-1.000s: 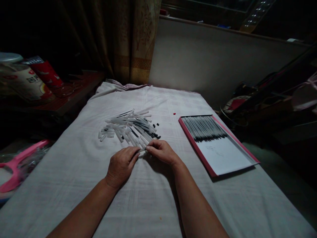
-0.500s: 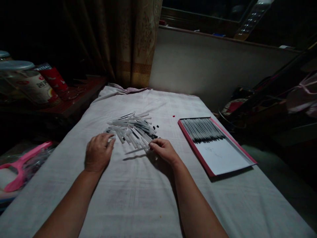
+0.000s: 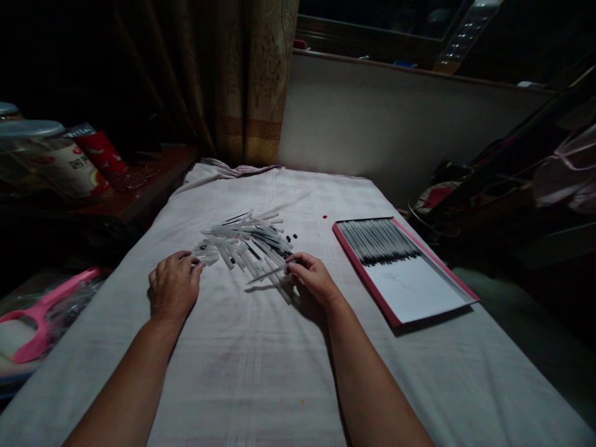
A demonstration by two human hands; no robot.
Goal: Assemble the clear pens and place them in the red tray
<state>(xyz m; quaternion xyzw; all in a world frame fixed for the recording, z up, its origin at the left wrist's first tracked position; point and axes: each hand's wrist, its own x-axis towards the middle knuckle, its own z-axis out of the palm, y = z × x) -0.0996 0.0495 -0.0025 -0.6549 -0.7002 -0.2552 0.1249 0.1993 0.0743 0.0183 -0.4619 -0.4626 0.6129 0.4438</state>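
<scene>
Pinching one thin clear plastic pen tube [image 3: 266, 274] by its end, the right hand [image 3: 313, 277] lifts it off the white cloth-covered table [image 3: 279, 366]; the left hand [image 3: 173, 288], fingers curled, apparently picks small caps at the loose pile of clear pen parts [image 3: 246, 242].

The left hand [image 3: 173, 287] hides its fingertips' hold at the pen pile's [image 3: 246, 243] edge.

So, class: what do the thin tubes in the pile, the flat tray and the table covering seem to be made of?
Tubes: likely clear plastic, translucent and glossy with dark tips.
Tray: probably card or thin plastic, matte white base with a red rim.
Covering: woven cloth, matte with soft creases.
</scene>
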